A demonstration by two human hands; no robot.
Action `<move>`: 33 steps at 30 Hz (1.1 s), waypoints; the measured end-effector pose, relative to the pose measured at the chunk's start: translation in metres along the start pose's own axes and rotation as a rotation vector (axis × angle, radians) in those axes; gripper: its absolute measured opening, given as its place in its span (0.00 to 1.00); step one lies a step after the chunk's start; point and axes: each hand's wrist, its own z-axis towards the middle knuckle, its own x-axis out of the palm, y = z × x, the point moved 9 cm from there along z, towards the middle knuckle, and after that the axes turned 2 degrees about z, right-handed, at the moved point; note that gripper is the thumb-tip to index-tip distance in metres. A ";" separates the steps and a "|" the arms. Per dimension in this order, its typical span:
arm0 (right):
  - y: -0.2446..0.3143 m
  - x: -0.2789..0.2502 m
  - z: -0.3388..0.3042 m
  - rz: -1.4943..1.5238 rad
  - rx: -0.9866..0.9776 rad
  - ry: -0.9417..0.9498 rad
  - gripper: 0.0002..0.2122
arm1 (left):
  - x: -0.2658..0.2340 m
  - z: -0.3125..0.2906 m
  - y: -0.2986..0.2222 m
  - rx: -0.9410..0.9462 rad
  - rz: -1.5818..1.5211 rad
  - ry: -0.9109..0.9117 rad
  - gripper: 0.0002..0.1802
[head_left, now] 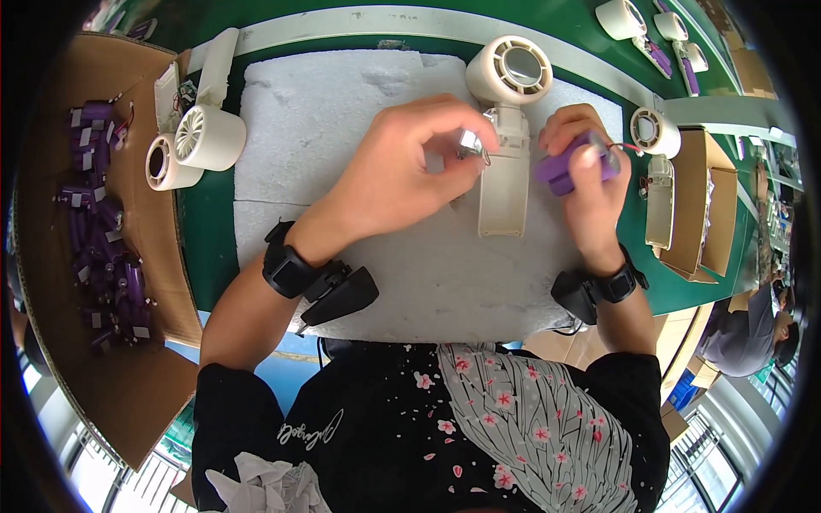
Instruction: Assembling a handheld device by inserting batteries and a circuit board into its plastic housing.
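Note:
A cream handheld fan body (505,188) lies on the white foam pad (299,103), its round vented head away from me and its handle shell showing its hollow inside. My left hand (419,158) is closed in a pinch beside the handle's upper end. A small shiny silvery piece (469,144) shows between its thumb and forefinger; its kind is unclear. To the right of the handle, my right hand (590,179) grips a purple battery pack (560,173) in its fingers. A short red wire (627,146) runs out from the pack's right end.
At the left, a deep cardboard box (128,376) holds many purple battery packs (94,214). Cream fan parts (209,137) stand beside it. Another fan body (658,188) and a small carton (723,205) are on the right. More fans (620,19) with purple packs lie far right.

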 end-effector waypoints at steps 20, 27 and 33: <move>0.022 0.041 -0.013 -0.357 -0.042 0.371 0.04 | 0.000 0.000 0.002 -0.074 -0.045 0.008 0.12; 0.022 0.040 -0.011 -0.281 0.021 0.313 0.02 | -0.003 -0.002 -0.017 0.176 0.220 0.005 0.10; 0.026 0.028 -0.006 -0.306 -0.053 0.097 0.04 | -0.007 -0.002 -0.014 0.155 0.191 -0.056 0.08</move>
